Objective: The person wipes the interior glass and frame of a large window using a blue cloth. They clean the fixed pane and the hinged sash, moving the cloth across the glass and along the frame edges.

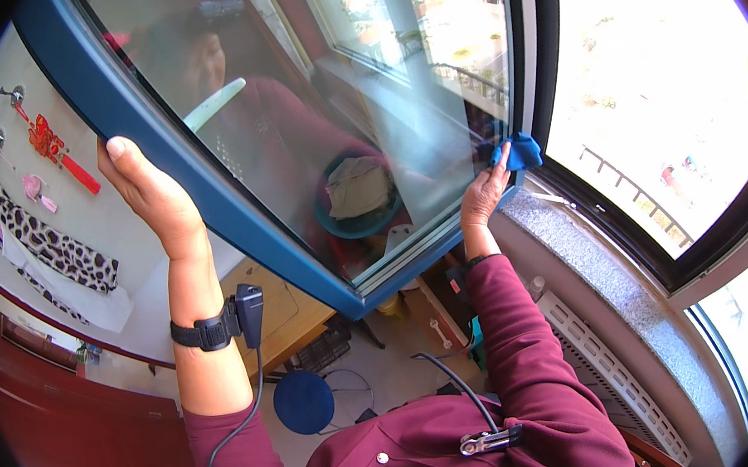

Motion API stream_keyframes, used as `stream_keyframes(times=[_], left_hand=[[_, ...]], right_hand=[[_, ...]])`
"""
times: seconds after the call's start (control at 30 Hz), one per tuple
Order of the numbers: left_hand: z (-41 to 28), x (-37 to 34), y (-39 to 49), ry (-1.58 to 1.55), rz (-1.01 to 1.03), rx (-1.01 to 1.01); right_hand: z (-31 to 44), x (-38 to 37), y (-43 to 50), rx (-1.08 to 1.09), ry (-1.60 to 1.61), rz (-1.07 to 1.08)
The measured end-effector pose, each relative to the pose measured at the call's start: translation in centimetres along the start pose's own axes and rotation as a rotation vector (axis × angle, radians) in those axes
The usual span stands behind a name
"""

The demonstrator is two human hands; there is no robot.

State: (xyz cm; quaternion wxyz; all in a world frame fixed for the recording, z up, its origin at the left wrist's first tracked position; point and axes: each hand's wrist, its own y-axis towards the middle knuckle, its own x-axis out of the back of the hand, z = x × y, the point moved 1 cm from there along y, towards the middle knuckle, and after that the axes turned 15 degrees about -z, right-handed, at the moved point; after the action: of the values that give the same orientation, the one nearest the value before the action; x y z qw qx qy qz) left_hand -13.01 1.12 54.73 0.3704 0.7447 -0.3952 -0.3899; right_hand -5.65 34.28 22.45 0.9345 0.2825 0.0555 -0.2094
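Note:
A glass window sash [303,123] with a blue frame stands swung inward before me. My left hand [152,196] holds the outer edge of the blue frame, its thumb on the near face and the fingers partly hidden behind. At the sash's other side, my right hand [486,194] presses a blue cloth [521,152] against the frame and the edge of the glass, near the lower corner. The pane reflects a person, a basin with a cloth in it and the window opening. A pale streak or strip shows on the glass; which, I cannot tell.
A speckled stone windowsill [622,280] runs below the dark window frame [620,235], above a white radiator [613,368]. Below are a wooden table [271,298] and a blue round stool [303,402]. A leopard-print cloth [52,241] hangs at left.

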Motion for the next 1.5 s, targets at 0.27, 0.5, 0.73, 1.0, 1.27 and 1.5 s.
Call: stream_keyframes(times=[0.27, 0.5, 0.73, 1.0, 1.27, 1.5], left_hand=[[0.0, 0.1, 0.0, -0.013, 0.022, 0.005], [-0.1, 0.0, 0.0, -0.074, 0.037, 0.049], [0.1, -0.1, -0.2, -0.252, 0.032, 0.041], [1.0, 0.0, -0.3, -0.253, 0.116, -0.028], [1.8, 0.1, -0.2, -0.233, 0.118, -0.165], [2.4, -0.1, 0.2, -0.168, 0.125, -0.215]], right_hand=[[-5.8, 0.9, -2.3, -0.038, -0.028, 0.012], [-3.9, 2.0, -5.1, -0.231, -0.250, 0.126], [6.7, 9.0, -15.9, -0.242, 0.074, 0.435], [18.9, 14.8, -22.3, -0.145, 0.287, 0.870], [10.2, 13.7, -21.4, -0.174, 0.006, 0.689], [15.9, 12.2, -23.0, -0.177, 0.121, 0.423]])
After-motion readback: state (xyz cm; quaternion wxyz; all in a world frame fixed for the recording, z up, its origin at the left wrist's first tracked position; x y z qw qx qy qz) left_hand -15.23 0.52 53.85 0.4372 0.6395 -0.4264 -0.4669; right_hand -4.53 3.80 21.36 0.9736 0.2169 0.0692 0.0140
